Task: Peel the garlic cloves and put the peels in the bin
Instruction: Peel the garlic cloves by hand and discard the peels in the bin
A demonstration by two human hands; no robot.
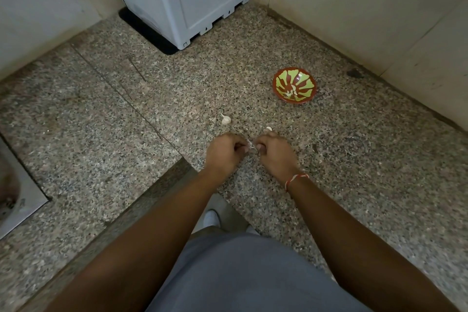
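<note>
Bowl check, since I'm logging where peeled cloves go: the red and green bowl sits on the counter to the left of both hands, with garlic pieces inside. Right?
Not quite. In the head view the bowl sits on the counter to the right of both hands, beyond the right hand. It does hold pale garlic pieces.

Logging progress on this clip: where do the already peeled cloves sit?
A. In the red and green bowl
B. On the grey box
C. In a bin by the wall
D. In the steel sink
A: pale peeled cloves lie at the bottom of the bowl, on the counter beyond the right hand.
</note>
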